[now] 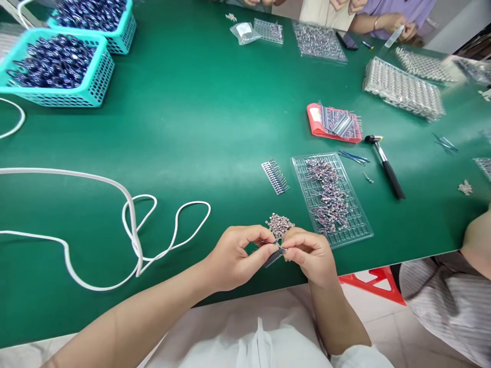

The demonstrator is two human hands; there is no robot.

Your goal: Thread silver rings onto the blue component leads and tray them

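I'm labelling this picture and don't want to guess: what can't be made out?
All in the head view:
- Small piece pinched by the right hand: mostly covered by that hand.
- Dark strip: upper end covered by the left hand.
- Pile of small round pieces: near side hidden behind the hands.
- Front teal basket: cut off by the left edge.
- White label: any print too small.

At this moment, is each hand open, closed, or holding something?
Left hand: closed, pinching a dark strip.
Right hand: closed in a pinch at the strip; exact piece held too small to tell.
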